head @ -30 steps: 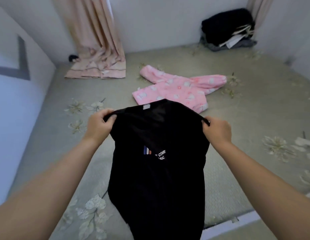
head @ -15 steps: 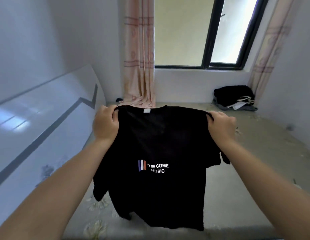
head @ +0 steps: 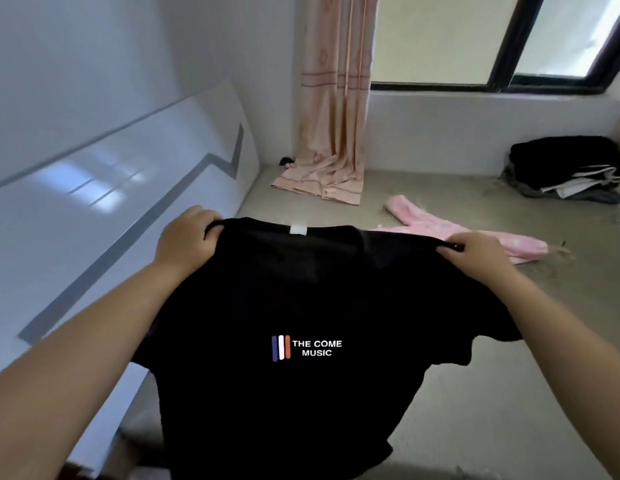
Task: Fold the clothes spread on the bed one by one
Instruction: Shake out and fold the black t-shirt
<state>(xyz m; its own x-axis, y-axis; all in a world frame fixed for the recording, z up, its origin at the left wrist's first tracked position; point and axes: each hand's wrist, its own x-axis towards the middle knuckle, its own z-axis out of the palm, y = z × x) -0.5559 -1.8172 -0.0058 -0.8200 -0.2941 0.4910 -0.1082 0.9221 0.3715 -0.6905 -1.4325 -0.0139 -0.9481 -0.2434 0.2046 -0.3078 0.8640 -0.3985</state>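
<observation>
Black T-shirt (head: pixel 301 306) hangs spread between both hands above the bed (head: pixel 509 375). The left hand (head: pixel 187 237) and right hand (head: pixel 474 252) each have fingers curled tight over a shoulder seam, the cloth draping below their knuckles. A pink jacket (head: pixel 440 226) lies on the bed just beyond.

The black cotton T-shirt (head: pixel 301 306) hangs between the left hand (head: pixel 187 237) and right hand (head: pixel 474 252); the pink fleecy jacket (head: pixel 450 230) lies on the bed beyond the right hand.
</observation>
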